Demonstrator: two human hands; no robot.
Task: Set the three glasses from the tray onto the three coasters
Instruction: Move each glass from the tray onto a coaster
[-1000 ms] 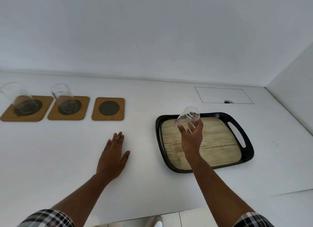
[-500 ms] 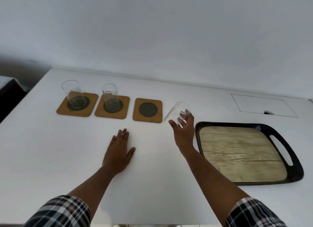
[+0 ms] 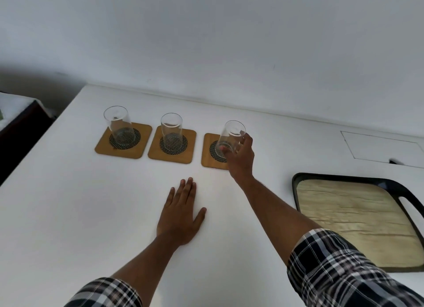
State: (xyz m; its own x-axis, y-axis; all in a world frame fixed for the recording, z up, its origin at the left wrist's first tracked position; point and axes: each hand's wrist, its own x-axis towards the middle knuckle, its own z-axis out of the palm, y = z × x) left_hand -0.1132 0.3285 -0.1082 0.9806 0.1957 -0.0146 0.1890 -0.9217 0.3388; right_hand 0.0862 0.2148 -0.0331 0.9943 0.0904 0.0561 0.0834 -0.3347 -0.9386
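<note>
Overall: a white worktop (image 3: pixel 68 203) against a pale wall, seen from above, with both forearms reaching forward in checked sleeves (image 3: pixel 339 267).
Right hand (image 3: pixel 241 157): stretched out to the rightmost coaster (image 3: pixel 210 155), its fingers (image 3: pixel 244 138) wrapped round the side of the third glass (image 3: pixel 230 137), thumb on the near side.
Third glass: clear, tilted a little to the right, its base over the dark mesh circle of the rightmost coaster; whether the base already touches the coaster cannot be told, since the hand covers that edge.
Left hand (image 3: pixel 181 215): palm down, lying flat on the worktop, fingers straight and close together, thumb spread to the right, gripping nothing; it lies nearer the person than the row of coasters and apart from them.
Left glass (image 3: pixel 119 127): upright on the leftmost coaster (image 3: pixel 124 141), centred on its mesh circle.
Middle glass (image 3: pixel 171 132): upright on the middle coaster (image 3: pixel 172 146), likewise over the mesh circle.
Coasters: three square, tan ones with rounded corners, set in a row side by side with narrow gaps, toward the back left of the worktop.
Tray (image 3: pixel 300 178): black rim, pale wood-grain floor, a handle slot on its right side; it sits at the right, well apart from the coasters, with no glass on the part in view.
Back right: a thin rectangular outline (image 3: pixel 380 146) in the worktop surface, behind the tray.
</note>
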